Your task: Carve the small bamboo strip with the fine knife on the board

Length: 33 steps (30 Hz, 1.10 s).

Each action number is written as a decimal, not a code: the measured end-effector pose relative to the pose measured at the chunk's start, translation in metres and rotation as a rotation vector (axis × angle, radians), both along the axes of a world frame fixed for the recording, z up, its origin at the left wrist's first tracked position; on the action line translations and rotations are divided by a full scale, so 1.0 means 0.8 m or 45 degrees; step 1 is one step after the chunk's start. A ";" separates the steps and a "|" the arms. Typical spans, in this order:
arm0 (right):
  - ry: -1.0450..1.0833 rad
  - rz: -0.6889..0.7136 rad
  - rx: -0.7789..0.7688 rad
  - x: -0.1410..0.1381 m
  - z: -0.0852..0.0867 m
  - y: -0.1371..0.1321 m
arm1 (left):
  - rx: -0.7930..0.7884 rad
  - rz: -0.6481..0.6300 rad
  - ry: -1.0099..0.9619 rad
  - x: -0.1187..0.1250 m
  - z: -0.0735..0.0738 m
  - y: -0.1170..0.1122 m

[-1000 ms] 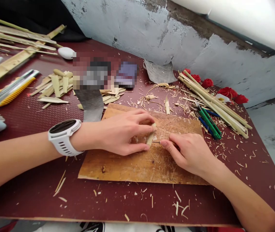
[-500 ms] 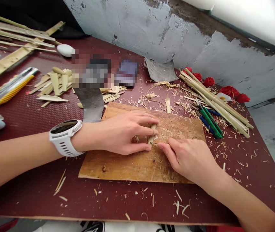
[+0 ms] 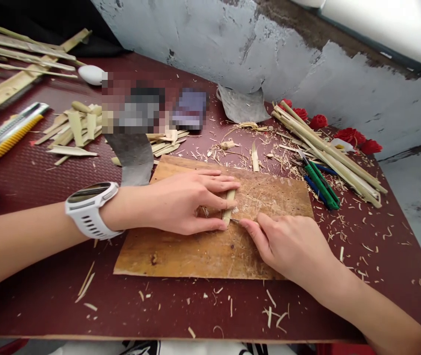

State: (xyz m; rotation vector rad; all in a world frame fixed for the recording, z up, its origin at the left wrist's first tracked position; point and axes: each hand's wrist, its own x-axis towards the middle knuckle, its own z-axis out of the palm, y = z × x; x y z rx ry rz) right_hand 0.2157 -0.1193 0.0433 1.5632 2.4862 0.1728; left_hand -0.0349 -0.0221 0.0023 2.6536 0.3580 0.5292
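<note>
A short pale plant-stem strip lies across the scratched wooden board. My left hand, wearing a white watch, holds it down with fingers stretched over it and the thumb at its near end. From the right, my right hand is closed with thumb and forefinger pinched on a thin metal blade. The blade's tip meets the strip's near end, or lies just beside it. My palm hides the rest of that tool.
Long stems, a green utility knife and red flowers lie right. A yellow utility knife, cut pieces and a grey curved sheet are left. Shavings litter the dark red table; a wall stands behind.
The whole view has shifted slightly, with the scene sliding a little left. The strip shows more between my left fingers, and the blade remains at its near end.
</note>
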 end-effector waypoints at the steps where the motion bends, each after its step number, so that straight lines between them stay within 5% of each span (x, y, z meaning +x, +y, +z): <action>1: 0.012 -0.011 -0.035 0.001 0.001 0.002 | -0.003 0.003 -0.003 0.000 0.000 0.000; 10: 0.159 0.060 -0.019 0.009 0.002 0.008 | -0.010 0.022 0.023 -0.002 -0.001 0.000; 15: 0.406 0.264 -0.051 0.016 0.008 0.008 | -0.015 0.021 0.007 -0.001 -0.003 0.000; 19: 0.341 0.390 -0.031 0.021 0.007 0.005 | -0.025 0.019 0.009 -0.001 -0.004 0.001; 29: 0.129 0.360 -0.032 0.004 0.018 -0.005 | -0.042 -0.003 -0.037 0.000 -0.001 0.001; 33: 0.275 0.267 -0.086 0.004 0.019 -0.004 | -0.048 -0.009 -0.014 0.000 -0.001 0.001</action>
